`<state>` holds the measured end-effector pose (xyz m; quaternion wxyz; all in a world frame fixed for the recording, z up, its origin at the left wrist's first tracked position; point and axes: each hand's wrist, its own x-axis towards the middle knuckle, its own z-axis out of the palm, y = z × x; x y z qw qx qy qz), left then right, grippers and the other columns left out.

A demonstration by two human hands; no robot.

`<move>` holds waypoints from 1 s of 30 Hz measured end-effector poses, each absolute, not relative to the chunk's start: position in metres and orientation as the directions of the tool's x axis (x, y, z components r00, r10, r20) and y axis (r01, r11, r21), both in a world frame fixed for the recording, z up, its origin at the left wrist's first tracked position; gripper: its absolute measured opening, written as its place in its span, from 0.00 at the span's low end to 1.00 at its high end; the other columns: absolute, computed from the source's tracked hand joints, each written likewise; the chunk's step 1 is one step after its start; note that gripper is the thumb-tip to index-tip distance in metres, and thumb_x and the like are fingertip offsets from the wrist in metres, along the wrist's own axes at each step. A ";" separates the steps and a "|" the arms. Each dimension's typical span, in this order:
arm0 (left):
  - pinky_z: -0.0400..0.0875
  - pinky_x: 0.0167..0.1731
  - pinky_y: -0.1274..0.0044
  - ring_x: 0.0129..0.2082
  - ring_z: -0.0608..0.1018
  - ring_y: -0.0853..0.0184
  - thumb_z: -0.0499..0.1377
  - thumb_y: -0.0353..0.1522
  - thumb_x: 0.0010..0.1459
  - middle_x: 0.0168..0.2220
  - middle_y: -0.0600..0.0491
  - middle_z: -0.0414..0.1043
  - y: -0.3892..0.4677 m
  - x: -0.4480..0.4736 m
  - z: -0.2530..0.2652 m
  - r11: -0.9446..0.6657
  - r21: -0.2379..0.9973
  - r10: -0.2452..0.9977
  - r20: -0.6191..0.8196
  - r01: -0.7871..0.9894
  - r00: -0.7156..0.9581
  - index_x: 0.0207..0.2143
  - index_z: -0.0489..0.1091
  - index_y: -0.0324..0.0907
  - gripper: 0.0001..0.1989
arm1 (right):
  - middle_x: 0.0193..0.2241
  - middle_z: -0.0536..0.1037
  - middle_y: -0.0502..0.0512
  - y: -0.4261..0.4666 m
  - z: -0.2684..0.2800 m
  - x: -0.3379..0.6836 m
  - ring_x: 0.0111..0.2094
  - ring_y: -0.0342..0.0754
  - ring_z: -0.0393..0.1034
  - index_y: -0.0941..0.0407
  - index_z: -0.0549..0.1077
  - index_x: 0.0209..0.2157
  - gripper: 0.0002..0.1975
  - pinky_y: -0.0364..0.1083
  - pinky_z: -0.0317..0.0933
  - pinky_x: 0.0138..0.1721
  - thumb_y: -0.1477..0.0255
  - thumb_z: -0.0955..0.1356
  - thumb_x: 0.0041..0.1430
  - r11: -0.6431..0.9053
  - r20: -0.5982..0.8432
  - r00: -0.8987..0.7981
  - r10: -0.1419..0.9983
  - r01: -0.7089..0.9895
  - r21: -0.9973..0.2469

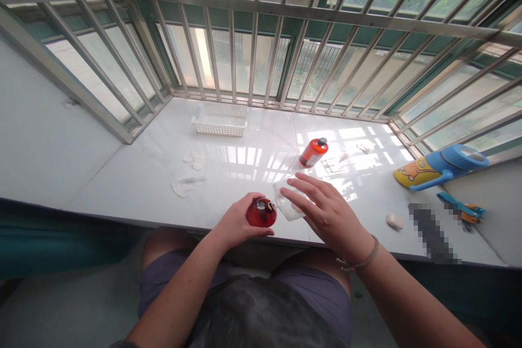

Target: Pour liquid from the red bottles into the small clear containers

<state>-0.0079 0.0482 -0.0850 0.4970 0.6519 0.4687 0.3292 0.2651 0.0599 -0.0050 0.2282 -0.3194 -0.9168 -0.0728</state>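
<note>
So from my end, both hands are busy near the front edge of the white desk [122,190]. My left hand [238,218] is wrapped around a red bottle [261,218], fingers on one side and thumb on the other. My right hand [328,212] has a clear container [289,207] in its grasp, tipped over sideways so its narrow neck meets the top of the red one — can't tell if anything's actually flowing, the spot's too small.

Just beyond sits an orange bottle [313,153] with a dark cap, touched by neither of my hands. Farther back toward the window bars [302,12] there's a white basket [220,129], with crumpled tissue [188,185] in front of it. Over on the right: a blue and yellow flask [440,167], a small pale lump [395,221], and something pixelated [434,234] — no idea what that one is.
</note>
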 end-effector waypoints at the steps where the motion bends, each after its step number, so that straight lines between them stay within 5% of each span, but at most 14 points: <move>1: 0.73 0.59 0.66 0.55 0.80 0.54 0.81 0.41 0.43 0.57 0.50 0.78 0.048 -0.007 -0.084 -0.065 0.958 0.940 -0.036 0.281 0.339 0.58 0.70 0.49 0.41 | 0.64 0.76 0.64 0.061 -0.003 0.266 0.69 0.62 0.67 0.53 0.67 0.69 0.28 0.64 0.72 0.61 0.84 0.66 0.71 0.788 0.464 -0.690 0.555 0.615 -0.028; 30: 0.75 0.59 0.64 0.55 0.81 0.52 0.82 0.40 0.41 0.55 0.49 0.80 0.047 0.016 -0.063 -0.019 1.000 0.931 0.009 0.024 0.365 0.57 0.73 0.48 0.40 | 0.69 0.71 0.63 0.101 0.053 0.288 0.67 0.60 0.70 0.49 0.66 0.65 0.32 0.61 0.73 0.62 0.84 0.71 0.63 0.833 0.258 -0.793 0.552 0.513 -0.206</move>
